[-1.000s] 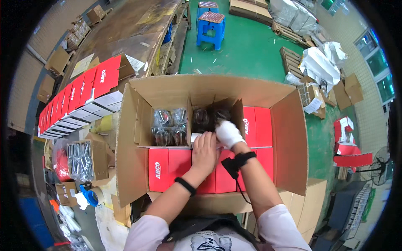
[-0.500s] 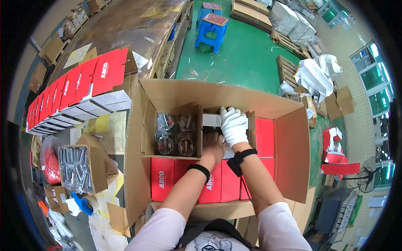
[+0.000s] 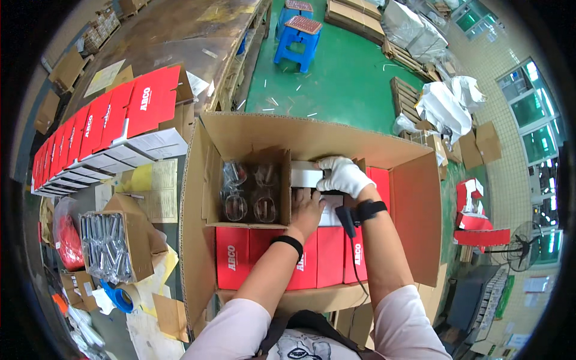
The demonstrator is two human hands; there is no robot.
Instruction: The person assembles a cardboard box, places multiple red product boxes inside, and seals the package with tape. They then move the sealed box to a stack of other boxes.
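Observation:
A large open cardboard carton (image 3: 415, 222) stands before me, packed with red boxes (image 3: 330, 258). Between its divided section and the red boxes on the right lie white box flaps (image 3: 305, 176). My bare left hand (image 3: 308, 210) reaches in with fingers stretched over the near white panel (image 3: 332, 211). My right hand (image 3: 344, 177), in a white glove, has fingers and thumb closed round the far flap's right end. Left of my hands, a cardboard insert (image 3: 252, 225) holds several clear glasses (image 3: 264, 209). The glove hides part of the flaps.
A row of red-and-white boxes (image 3: 114, 120) stands left of the carton. Nearer sits a box of wrapped metal tubes (image 3: 107, 243), with a blue tape roll (image 3: 120, 297) below it. Blue stools (image 3: 298, 45) stand on the green floor beyond; a fan (image 3: 525, 246) is at right.
The dark opening between my hands is now covered by white flaps. My gloved hand has turned and shifted right and nearer; my left fingers have come up into sight.

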